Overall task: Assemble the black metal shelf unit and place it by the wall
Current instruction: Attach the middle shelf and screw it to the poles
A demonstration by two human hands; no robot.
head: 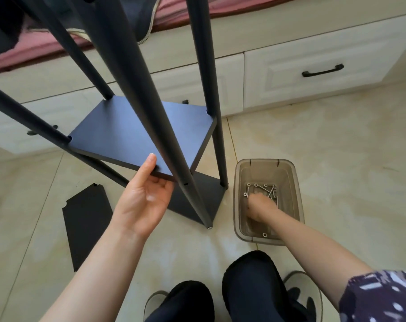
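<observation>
- The black metal shelf unit [151, 135] stands on the tiled floor [337, 159] in the centre-left of the frame, close in front of the white drawer fronts; its four round posts run up out of the top edge.
- A dark shelf board [137, 133] sits between the posts, above a lower board [197, 198] near the floor.
- The left hand [144, 196] holds the near edge of the shelf board from below, palm up, thumb resting on the top face and fingers curled under it, just beside the near post [164, 135].
- A translucent grey plastic bin [267, 201] stands on the floor at centre right, just beside the foot of the shelf unit's right post.
- Inside the bin lie loose silver screws [262, 189], gathered mostly toward the far end of its bottom, with one single screw near the near wall.
- The right hand [260, 205] reaches down into the bin among the screws; it is blurred, so I cannot tell whether the fingers are spread or pinching anything.
- A spare black panel [88, 226] with notched corners lies flat on the floor at lower left, apart from the unit.
- White drawers with a dark handle [323, 70] fill the upper right; pink bedding [197, 10] lies along the top edge.
- The person's dark trouser knees [251, 287] and shoes show at the bottom centre.
</observation>
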